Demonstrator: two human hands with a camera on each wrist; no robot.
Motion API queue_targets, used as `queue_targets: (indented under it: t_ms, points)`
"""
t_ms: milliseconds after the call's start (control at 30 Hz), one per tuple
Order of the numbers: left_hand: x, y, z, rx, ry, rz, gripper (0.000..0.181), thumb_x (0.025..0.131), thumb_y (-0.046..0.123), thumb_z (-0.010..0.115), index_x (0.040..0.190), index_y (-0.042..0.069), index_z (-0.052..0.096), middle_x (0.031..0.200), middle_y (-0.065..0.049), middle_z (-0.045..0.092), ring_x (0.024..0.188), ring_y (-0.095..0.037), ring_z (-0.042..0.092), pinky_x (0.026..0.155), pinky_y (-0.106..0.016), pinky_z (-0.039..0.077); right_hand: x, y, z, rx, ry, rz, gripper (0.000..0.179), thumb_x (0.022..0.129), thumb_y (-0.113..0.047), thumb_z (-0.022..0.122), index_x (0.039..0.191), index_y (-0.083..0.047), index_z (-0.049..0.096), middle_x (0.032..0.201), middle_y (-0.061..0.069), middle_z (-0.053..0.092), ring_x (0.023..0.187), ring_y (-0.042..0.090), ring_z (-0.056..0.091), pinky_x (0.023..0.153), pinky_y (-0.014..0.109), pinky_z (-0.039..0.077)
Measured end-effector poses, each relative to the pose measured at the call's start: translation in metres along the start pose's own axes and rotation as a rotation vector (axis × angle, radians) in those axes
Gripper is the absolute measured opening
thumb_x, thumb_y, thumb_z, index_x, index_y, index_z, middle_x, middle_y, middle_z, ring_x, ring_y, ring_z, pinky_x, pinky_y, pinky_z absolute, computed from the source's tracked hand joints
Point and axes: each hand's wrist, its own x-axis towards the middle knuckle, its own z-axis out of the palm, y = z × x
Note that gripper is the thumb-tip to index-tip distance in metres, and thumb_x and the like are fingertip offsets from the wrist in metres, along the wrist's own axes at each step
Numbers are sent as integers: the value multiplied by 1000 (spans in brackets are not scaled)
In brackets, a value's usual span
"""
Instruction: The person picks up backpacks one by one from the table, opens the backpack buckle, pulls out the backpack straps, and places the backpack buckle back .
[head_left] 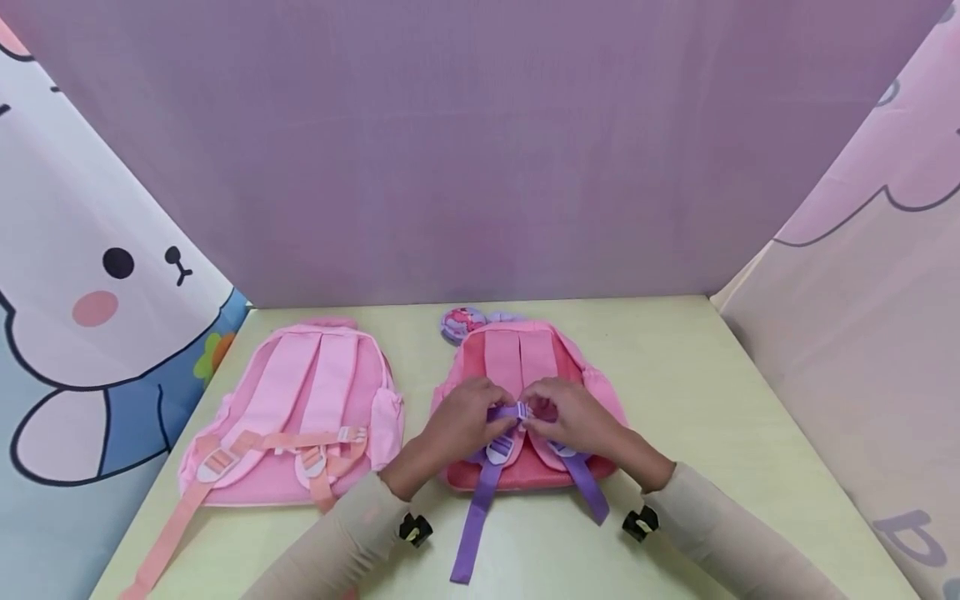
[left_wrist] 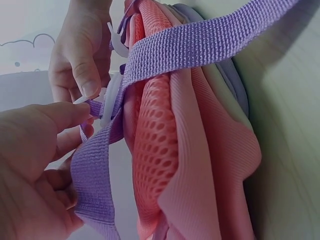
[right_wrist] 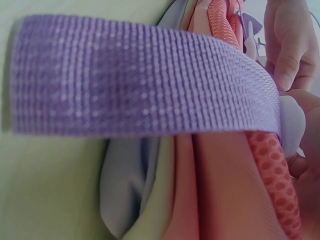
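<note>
Pinching at close quarters now: a purple woven chest strap (head_left: 501,412) is gripped between thumb and fingers of the left hand (head_left: 471,414), and the small white plastic buckle (head_left: 521,410) at its end is nipped by the right hand (head_left: 573,412); whether it is fastened cannot be told. Directly under both hands, a pink fabric backpack with coral mesh backing (head_left: 573,354) is laid with its shoulder straps (head_left: 501,354) uppermost. Purple webbing tails (head_left: 478,525) are trailed toward the forearms, and a round purple-and-pink charm (head_left: 462,323) is seen beyond the hands. Off to the left hand's left, a pale pink backpack with peach webbing (head_left: 288,379) is laid likewise, its gathered side pocket (head_left: 386,425) nearest that hand. Inside either bag, any contents are hidden by the fabric.
</note>
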Motion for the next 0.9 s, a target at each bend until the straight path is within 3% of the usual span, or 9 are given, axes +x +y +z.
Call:
queue_targets:
  t_ms: [200,500,900]
  points:
    - [0,-1,1,21,-8,-13,24,93,31,76,109,14,74,102,2,73,97,-13,61,87,-31,56,0,0,0,22,5,15,22,88,-17,79,107,-16,70,92,-7,68,85,10,63,75,26,57]
    - [1,0,0,27,25,31,19,92,29,77,104,14,74,93,3,72,89,-12,59,79,-28,53,-2,-3,-3,28,6,18,20,89,-18,78,107,-15,70,90,-6,67,84,11,62,75,27,56]
    - [3,3,-1,23,11,22,20,92,29,77,104,13,75,92,2,71,89,-13,59,80,-29,54,-2,-2,-3,17,2,15,20,89,-18,78,108,-15,70,90,-4,68,84,13,62,75,29,56]
